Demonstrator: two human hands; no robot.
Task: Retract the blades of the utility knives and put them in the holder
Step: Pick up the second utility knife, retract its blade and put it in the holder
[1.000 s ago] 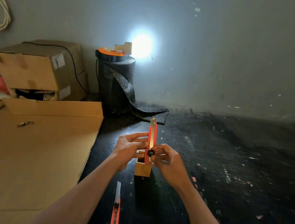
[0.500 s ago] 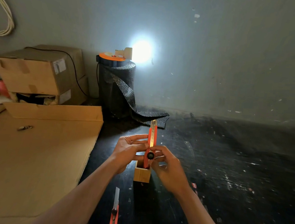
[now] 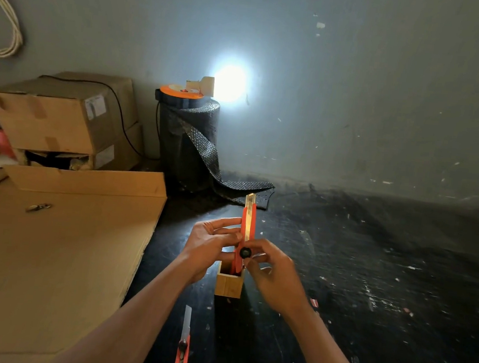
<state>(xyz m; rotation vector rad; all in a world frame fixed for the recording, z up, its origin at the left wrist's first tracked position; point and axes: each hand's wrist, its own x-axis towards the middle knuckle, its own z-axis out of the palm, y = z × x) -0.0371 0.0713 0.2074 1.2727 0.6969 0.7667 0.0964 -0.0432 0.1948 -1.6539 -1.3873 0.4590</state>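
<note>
An orange utility knife (image 3: 248,225) stands upright with its lower end inside a small wooden holder (image 3: 228,284) on the dark floor. A short bit of blade shows at its top. My left hand (image 3: 212,242) grips the knife's body from the left. My right hand (image 3: 271,271) pinches its black slider knob from the right. A second orange utility knife (image 3: 183,347) lies on the floor in front of the holder, between my forearms, with its blade extended toward the holder.
A flat cardboard sheet (image 3: 52,252) covers the floor on the left, with a small metal piece (image 3: 37,207) on it. Stacked cardboard boxes (image 3: 64,119) and a black roll (image 3: 188,142) topped by an orange reel and a bright lamp (image 3: 229,83) stand by the wall.
The knife has sunk lower, its base now inside the holder. Both hands followed it down and kept their grip.
</note>
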